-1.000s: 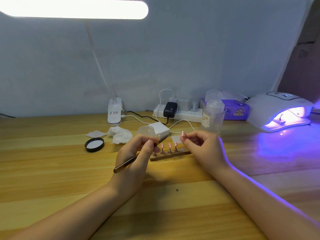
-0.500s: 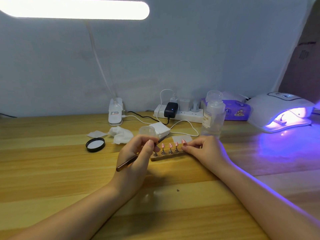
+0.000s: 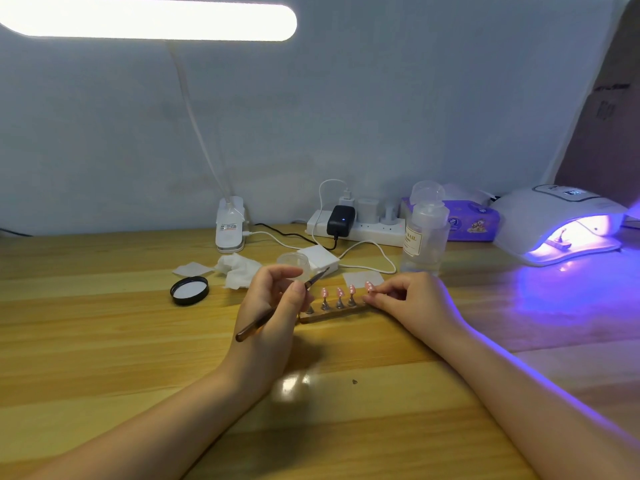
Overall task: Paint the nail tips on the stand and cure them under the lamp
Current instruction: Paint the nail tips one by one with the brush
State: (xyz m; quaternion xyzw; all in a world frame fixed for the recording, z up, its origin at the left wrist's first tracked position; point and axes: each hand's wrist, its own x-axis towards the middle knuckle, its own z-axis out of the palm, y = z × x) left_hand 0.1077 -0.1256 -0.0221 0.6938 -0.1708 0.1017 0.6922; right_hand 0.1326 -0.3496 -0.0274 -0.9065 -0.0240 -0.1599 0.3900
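Along the back of the light wooden tabletop [image 3: 104, 341], in the middle band of the frame, stand a white clip-on lamp base [image 3: 229, 225], a white power strip [image 3: 360, 228] with a black adapter [image 3: 341, 221] plugged in, a clear plastic pump bottle with a label [image 3: 425, 237] and a purple tissue pack [image 3: 472, 225]; a long glowing white lamp bar [image 3: 149, 20] fills the upper left; left of centre lie a round black lid with a white inside [image 3: 189, 290], a crumpled white wipe [image 3: 239, 268] and a flat white pad [image 3: 192, 270]; a small clear cup [image 3: 293, 263] and a white square block [image 3: 320, 257] sit just behind the hands, partly hidden by the left hand's fingers; at the far right the white dome-shaped curing lamp [image 3: 557, 221] shines violet over the tabletop, its mouth facing the lower left, with a small holder dimly visible inside.

The narrow brown wooden stand [image 3: 332, 315] lies at the centre, its long axis running left to right and rising slightly toward the right; its left end is covered by the left hand; the pink nail tips [image 3: 339, 292] stand upright in a row on small metal cones, each with pale spots.

The left hand [image 3: 273, 317] grips a thin brown-handled brush [image 3: 277, 311] between thumb and fingers, the bristle end pointing up and right, above the stand's left end; the right hand [image 3: 412, 303] has its fingers curled, pinching the rightmost pink tip [image 3: 369, 286] at the stand's right end.
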